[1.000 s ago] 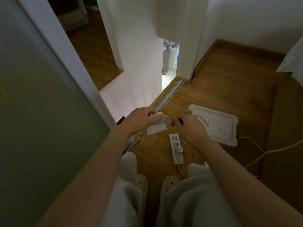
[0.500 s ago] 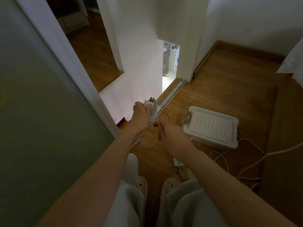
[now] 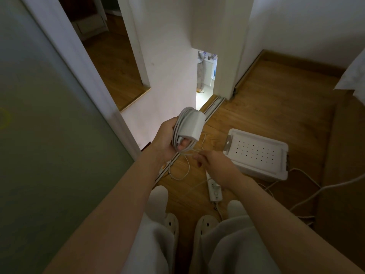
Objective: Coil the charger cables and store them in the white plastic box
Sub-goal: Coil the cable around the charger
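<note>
charger brick (image 3: 194, 124), cable (image 3: 180, 123) coiled round it, in left hand (image 3: 167, 141). loose tail pinched by right hand (image 3: 215, 165). white box (image 3: 256, 153) flat, just right of that.

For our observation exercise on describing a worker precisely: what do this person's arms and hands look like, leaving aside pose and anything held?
Both arms are bare along their whole visible length; no sleeves reach into view. The left hand and right hand wear no gloves, and no watch, bracelet or ring shows. The dim light leaves finer marks unclear.
</note>
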Action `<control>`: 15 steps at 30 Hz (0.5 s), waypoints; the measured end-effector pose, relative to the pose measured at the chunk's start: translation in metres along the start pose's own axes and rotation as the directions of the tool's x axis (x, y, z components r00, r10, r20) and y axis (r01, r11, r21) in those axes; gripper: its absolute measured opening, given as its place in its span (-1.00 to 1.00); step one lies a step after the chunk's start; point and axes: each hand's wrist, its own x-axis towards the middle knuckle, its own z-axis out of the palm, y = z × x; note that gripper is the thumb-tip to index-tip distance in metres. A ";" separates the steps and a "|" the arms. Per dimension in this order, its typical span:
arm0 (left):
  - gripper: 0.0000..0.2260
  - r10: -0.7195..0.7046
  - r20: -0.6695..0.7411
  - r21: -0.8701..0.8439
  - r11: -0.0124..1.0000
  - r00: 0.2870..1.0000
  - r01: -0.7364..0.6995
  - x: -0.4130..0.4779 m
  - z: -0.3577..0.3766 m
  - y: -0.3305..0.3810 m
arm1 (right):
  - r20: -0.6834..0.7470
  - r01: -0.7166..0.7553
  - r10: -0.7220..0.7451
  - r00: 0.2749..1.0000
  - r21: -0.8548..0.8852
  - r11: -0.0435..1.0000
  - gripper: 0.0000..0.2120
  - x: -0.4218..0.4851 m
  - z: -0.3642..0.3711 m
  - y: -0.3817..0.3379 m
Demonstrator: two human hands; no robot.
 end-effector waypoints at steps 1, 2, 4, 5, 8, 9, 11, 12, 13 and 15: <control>-0.67 -0.004 0.028 0.031 1.000 1.000 0.003 0.000 -0.003 0.001 | -0.013 -0.016 0.016 1.000 0.000 1.000 -0.68 0.000 -0.001 0.005; -0.66 -0.006 0.056 0.069 0.998 0.998 0.002 -0.002 -0.005 0.002 | -0.033 -0.032 0.032 0.999 -0.001 1.000 -0.68 0.001 -0.002 0.009; -0.64 -0.033 0.078 0.152 0.988 0.996 0.021 -0.005 -0.008 0.005 | -0.081 -0.060 0.061 0.995 0.015 0.998 -0.69 0.001 -0.005 0.016; -0.61 -0.057 0.076 0.215 0.976 0.996 0.039 -0.008 -0.007 0.007 | -0.106 -0.072 0.074 0.992 0.024 0.997 -0.70 0.001 -0.007 0.018; -0.61 -0.070 -0.024 0.581 0.811 0.997 0.071 -0.011 -0.005 0.007 | -0.171 -0.104 0.104 0.980 0.007 0.995 -0.70 0.000 -0.011 0.016; -0.70 -0.034 -0.061 0.701 0.710 0.998 0.067 -0.011 -0.006 0.004 | -0.183 -0.117 0.112 0.977 -0.018 0.993 -0.70 0.000 -0.011 0.015; -0.84 0.007 -0.003 0.857 0.516 1.000 -0.001 -0.009 -0.011 -0.006 | -0.208 -0.148 0.131 0.969 -0.069 0.987 -0.71 0.000 -0.012 0.015; -0.85 -0.005 0.042 0.898 0.439 0.999 -0.036 -0.008 -0.014 -0.011 | -0.227 -0.172 0.149 0.962 -0.081 0.982 -0.73 0.000 -0.012 0.015; -0.84 -0.019 0.062 0.923 0.382 0.998 -0.050 -0.007 -0.017 -0.016 | -0.251 -0.196 0.171 0.953 -0.078 0.977 -0.75 0.001 -0.013 0.015; -0.80 -0.006 0.058 0.944 0.325 0.998 -0.053 -0.006 -0.021 -0.020 | -0.301 -0.229 0.204 0.932 -0.051 0.972 -0.77 0.001 -0.014 0.014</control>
